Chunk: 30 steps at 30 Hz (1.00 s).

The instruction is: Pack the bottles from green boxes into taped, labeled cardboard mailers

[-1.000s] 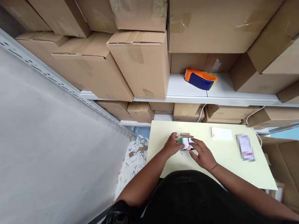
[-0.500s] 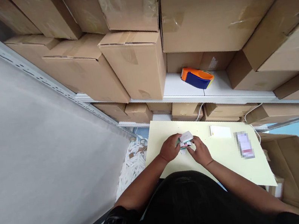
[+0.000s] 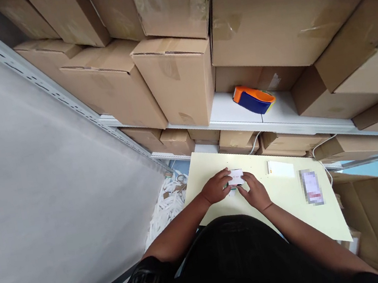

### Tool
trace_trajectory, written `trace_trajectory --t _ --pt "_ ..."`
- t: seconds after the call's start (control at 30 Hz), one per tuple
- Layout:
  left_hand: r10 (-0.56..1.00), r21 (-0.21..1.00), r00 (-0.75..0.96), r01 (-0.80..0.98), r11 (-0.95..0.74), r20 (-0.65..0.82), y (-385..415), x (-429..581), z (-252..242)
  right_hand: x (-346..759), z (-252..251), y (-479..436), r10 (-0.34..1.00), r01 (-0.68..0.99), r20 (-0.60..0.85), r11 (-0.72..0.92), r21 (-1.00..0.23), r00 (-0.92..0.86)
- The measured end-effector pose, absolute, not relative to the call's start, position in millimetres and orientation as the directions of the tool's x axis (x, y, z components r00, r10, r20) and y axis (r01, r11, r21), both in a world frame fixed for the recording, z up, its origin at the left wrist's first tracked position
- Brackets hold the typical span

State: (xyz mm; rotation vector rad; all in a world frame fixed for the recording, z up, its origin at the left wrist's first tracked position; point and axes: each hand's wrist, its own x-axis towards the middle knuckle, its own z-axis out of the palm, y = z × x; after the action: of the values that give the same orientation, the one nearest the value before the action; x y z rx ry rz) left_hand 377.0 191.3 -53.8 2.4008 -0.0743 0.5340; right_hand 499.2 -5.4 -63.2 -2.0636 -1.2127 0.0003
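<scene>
Between my two hands, over the pale yellow table (image 3: pixel 219 213), is a small white box (image 3: pixel 235 176) with faint print on its top. My left hand (image 3: pixel 215 188) grips its left side, thumb and fingers closed against it. On the opposite side my right hand (image 3: pixel 256 193) holds the right edge, its thumb near the lower front. A dark and teal strip shows along the box's front edge; what lies beneath is too small to make out.
A flat white box (image 3: pixel 280 168) and a blurred-out phone-like item (image 3: pixel 311 187) lie to the right on the table. Shelves behind hold cardboard boxes (image 3: pixel 175 81) and an orange-and-blue tape dispenser (image 3: pixel 254 99). White scraps (image 3: pixel 163 213) cover the floor at left; a large open carton (image 3: pixel 375 212) stands right.
The small box's raised white top has come down flatter between my hands, and the pink bit under it is mostly covered. The view has shifted slightly.
</scene>
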Motion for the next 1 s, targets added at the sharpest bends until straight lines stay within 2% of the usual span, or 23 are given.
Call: trace_trajectory --t 0.17,0.3,0.53,0.7,0.83,1.0 --pt "0.038 0.541 0.916 -0.201 -0.817 0.399 193.0 382.6 -55.8 504.5 -62.6 -3.2 0.783 0.811 0.373 -0.267 -0.520 0.497" --pt "0.078 0.588 0.934 -0.153 -0.794 0.348 192.0 385.3 -52.3 506.4 -60.4 -2.7 0.792 0.780 0.322 -0.284 -0.557 0.518" --pt "0.056 0.718 0.957 -0.174 -0.674 0.285 197.1 380.3 -43.7 505.0 -61.3 -8.3 0.810 0.728 0.278 -0.244 -0.641 0.516" --pt "0.048 0.684 0.963 -0.153 -0.713 0.266 187.7 377.2 -43.1 503.3 -61.7 -9.4 0.804 0.730 0.277 -0.258 -0.633 0.525" --pt "0.147 0.647 0.962 -0.039 -0.761 0.230 173.6 371.8 -44.6 500.6 -59.6 -7.9 0.793 0.656 0.202 -0.299 -0.693 0.575" --pt "0.387 0.792 0.905 0.101 -0.602 0.178 159.5 370.4 -48.8 495.5 -58.7 -2.7 0.666 0.392 0.081 -0.333 -0.858 0.742"
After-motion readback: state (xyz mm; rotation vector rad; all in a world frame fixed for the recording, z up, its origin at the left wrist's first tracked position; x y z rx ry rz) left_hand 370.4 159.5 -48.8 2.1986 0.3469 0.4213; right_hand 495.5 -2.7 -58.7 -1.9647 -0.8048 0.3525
